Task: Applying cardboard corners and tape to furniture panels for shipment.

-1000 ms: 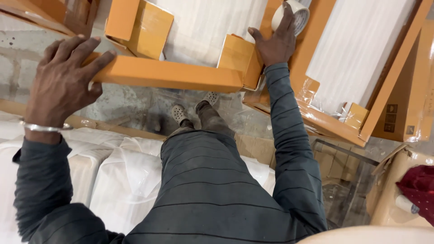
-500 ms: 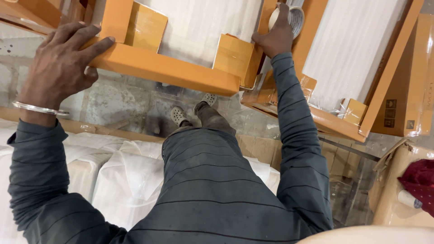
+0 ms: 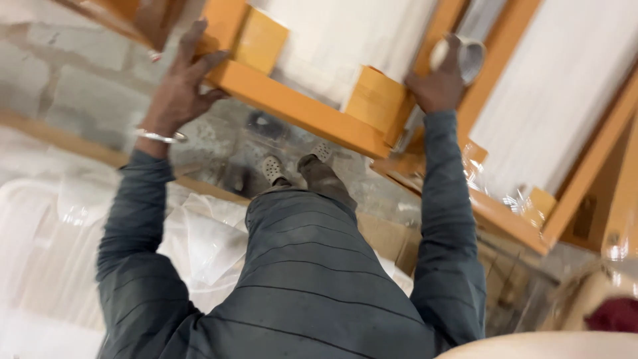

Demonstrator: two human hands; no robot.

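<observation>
The left hand (image 3: 178,93) has its fingers wrapped on the orange frame (image 3: 299,110), which is up in front. The right hand (image 3: 435,86) holds its corner and a tape roll (image 3: 465,56). With that full hand, the frame might slip

Rough grey concrete floor (image 3: 66,86), mottled and stained, with joints running across it at upper left. Glossy wet-looking patch of the same floor (image 3: 226,143) lower down, near the middle. Along the left, white bundles wrapped in clear plastic (image 3: 60,246), crinkled and catching soft highlights. Behind them, a thin wooden strip (image 3: 73,143) lying slantwise over the floor. Brown cardboard (image 3: 385,239) flat on the ground toward the centre right. Further orange-framed white panels (image 3: 551,106) stacked at right under clear film. Even, diffuse light, no hard shadows.
</observation>
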